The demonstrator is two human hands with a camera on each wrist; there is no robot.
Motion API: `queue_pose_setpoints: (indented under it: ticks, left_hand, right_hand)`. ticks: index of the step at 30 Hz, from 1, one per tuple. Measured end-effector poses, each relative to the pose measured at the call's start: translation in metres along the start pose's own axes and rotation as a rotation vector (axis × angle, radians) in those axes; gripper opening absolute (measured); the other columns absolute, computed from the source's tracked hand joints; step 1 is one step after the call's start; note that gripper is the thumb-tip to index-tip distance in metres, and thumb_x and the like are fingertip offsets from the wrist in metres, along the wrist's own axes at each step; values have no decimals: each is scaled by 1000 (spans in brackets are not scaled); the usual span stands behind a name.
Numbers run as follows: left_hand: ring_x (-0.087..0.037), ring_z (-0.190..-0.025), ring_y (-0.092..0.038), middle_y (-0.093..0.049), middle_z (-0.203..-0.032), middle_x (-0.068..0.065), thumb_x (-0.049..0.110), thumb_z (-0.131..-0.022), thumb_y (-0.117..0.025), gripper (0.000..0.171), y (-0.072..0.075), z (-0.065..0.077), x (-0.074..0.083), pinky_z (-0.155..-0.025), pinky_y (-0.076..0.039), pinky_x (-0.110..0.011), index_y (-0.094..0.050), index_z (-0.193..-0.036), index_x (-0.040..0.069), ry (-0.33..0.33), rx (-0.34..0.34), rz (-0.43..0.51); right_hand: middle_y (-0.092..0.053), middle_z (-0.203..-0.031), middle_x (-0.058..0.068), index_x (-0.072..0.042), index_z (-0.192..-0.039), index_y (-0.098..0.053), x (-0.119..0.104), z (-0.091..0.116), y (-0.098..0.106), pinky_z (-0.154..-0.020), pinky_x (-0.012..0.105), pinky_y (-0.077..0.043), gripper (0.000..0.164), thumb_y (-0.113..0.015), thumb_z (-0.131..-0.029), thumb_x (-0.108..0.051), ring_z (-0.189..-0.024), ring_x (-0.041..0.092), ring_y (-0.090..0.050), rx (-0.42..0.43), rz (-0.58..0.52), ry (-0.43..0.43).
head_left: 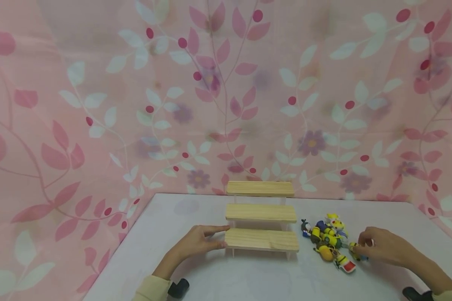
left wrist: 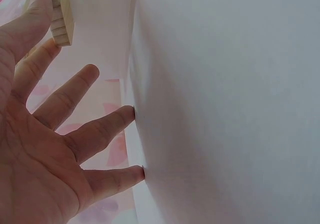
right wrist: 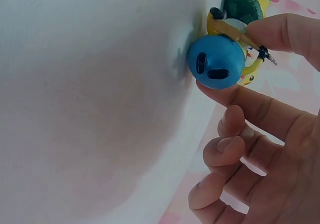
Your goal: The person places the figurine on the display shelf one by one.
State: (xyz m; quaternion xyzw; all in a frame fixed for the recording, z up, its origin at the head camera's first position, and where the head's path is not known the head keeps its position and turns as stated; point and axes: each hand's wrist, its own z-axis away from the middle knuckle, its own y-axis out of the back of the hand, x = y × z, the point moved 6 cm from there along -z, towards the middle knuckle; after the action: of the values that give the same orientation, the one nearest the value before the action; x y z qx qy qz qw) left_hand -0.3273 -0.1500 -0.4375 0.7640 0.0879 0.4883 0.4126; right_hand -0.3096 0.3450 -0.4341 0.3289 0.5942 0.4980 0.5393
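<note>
A three-tier wooden display stand (head_left: 261, 240) is on the white table. At the left end of its lowest board, my left hand (head_left: 201, 242) holds the board between thumb and index finger. Its other fingers spread straight, two tips at the tabletop in the left wrist view. At the right side, my right hand (head_left: 389, 247) pinches a small minion figurine (right wrist: 215, 61) between thumb and index finger. The figurine has a blue round bottom with black feet, turned toward the right wrist camera. Its upper part is partly hidden by the thumb.
Several small toy figurines (head_left: 329, 238), mostly yellow, lie in a pile between the stand and my right hand. One with a red and white part (head_left: 345, 264) lies nearest the front. Behind the table (head_left: 188, 209) hangs a pink leaf-patterned cloth (head_left: 226, 104).
</note>
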Motion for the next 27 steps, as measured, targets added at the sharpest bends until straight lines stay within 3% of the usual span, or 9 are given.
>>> queue_pose_setpoints:
  ticks: [18,22,27]
  left_hand:
    - [-28,-122,-57,-60,-134,0,50,-87,-71,55,0,1,0,-99,-48,-50,-63,-135,24,-17,-4,7]
    - [-27,-123,-57,-61,-133,0,50,-87,-71,55,0,1,-1,-99,-47,-50,-63,-135,25,-15,-1,5]
    - [-28,-122,-57,-61,-133,0,50,-87,-72,54,-1,0,0,-99,-47,-51,-63,-135,26,-9,-1,9]
  right_hand:
    - [-47,-77,-4,-21,-90,-67,-16,22,22,-55,27,-29,22,-66,-92,-43,-67,9,-40,198,-64,53]
    - [-48,-78,-3,-22,-93,-69,-27,26,29,-55,28,-29,21,-69,-91,-43,-68,10,-40,257,-102,45]
    - [-49,-81,-1,-19,-99,-70,-46,27,35,-57,31,-32,24,-68,-92,-42,-71,14,-42,271,-142,37]
